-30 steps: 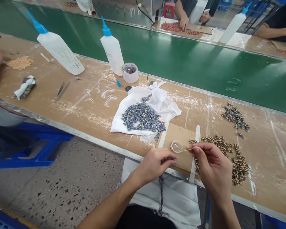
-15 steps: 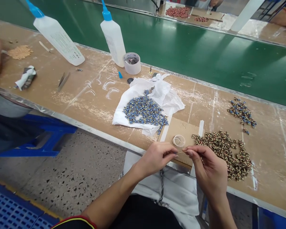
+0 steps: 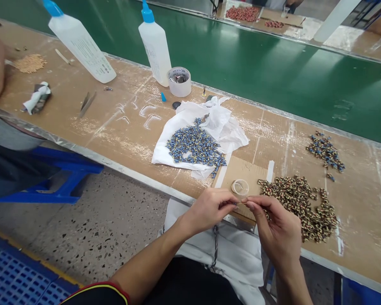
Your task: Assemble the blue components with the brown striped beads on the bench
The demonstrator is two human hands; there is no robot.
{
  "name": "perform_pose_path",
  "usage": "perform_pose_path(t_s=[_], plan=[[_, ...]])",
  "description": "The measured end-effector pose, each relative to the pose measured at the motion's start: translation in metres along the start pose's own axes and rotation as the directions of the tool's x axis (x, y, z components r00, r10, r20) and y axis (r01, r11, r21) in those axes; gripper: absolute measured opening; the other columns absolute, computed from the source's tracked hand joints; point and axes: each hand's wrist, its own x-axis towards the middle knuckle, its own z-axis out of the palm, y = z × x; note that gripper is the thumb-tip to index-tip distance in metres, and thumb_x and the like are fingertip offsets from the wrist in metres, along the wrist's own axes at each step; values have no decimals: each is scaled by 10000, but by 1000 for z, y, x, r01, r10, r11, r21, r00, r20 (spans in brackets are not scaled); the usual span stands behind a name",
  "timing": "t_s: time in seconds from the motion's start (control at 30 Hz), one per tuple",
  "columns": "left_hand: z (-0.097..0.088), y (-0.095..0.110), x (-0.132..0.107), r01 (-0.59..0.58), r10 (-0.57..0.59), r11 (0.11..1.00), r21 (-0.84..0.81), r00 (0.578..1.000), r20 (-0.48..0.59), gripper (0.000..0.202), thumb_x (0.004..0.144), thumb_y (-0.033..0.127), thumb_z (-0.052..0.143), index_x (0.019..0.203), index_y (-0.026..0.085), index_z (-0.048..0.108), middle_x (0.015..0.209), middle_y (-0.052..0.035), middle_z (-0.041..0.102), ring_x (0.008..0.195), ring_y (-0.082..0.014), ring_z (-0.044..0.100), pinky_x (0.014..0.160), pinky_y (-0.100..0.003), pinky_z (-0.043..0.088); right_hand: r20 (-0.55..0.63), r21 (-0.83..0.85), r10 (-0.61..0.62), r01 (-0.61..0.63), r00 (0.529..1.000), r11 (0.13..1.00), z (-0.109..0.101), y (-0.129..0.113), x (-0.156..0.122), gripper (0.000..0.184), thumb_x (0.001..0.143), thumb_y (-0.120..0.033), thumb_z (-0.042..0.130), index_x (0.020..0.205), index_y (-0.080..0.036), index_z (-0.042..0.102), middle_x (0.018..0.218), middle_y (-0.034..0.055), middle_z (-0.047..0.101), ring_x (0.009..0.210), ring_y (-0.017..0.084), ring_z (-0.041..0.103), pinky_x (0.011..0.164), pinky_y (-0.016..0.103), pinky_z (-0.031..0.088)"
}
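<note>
Pinches a tiny blue bead-like piece (image 3: 234, 203) between thumb and forefinger of the left hand (image 3: 209, 209), the other fingers curled in, over the near edge of the brown board-topped workbench (image 3: 130, 127). Grips a thin pale wooden stick (image 3: 239, 203) the same way in the right hand (image 3: 277, 231), tip pointing toward nine o'clock and meeting the piece (too small to tell whether on it or in it). Holds both hands low and close together, probably for steadiness and a near view. Has a small clear round dish (image 3: 240, 187) at twelve o'clock from the fingertips, on a taped-down square of brown cardboard (image 3: 241, 169), seemingly set there within easy reach of the stick. Has a heap of brown-and-gold pieces (image 3: 300, 207) at two o'clock, just beside the right hand, and a heap of blue pieces (image 3: 195, 146) at eleven o'clock on a crumpled white cloth (image 3: 231, 135), apparently kept apart by kind and each on its own hand's side. Shows, further off toward ten and eleven o'clock, a white squeeze bottle with a blue nozzle (image 3: 155, 44), a second bottle lying tilted (image 3: 81, 44) and a white tape roll (image 3: 179, 82), well apart from the hands, and a green conveyor belt (image 3: 273, 67) beyond.
</note>
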Motion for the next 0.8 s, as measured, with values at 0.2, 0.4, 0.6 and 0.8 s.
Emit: perform_pose_path(t_s=[0.2,0.4,0.6,0.8], plan=[[0,0,0,-5,5,1000,5,1000,6,142,890,195,571,938,146,696,863,-47,696,756,-143,601,727,-229,437,-6,-10,-56,56,998,998,-1,-2,0,61,906,-190,592,905,-230,638,847,-5,711,768,148,667,710,233,480],[-1,0,0,-4,4,1000,25,1000,15,128,886,203,579,921,151,690,844,-35,690,738,-136,590,699,-218,429,-19,-13,-73,73,997,997,0,-3,0,67,906,-174,589,904,-226,631,848,0,704,773,138,662,719,227,479],[-1,0,-1,4,-4,1000,15,1000,4,120,874,186,593,923,138,693,843,-39,692,752,-138,594,712,-219,429,14,102,9,-11,1000,995,0,1,-2,72,898,-182,597,909,-234,647,846,3,704,774,150,661,707,250,492],[-4,2,-1,11,-11,1000,-10,1000,-30,104,866,179,610,900,141,701,786,-22,676,677,-115,563,675,-211,411,-116,296,90,-52,989,954,0,11,9,73,877,-196,625,891,-242,680,911,35,684,901,207,643,814,337,493]])
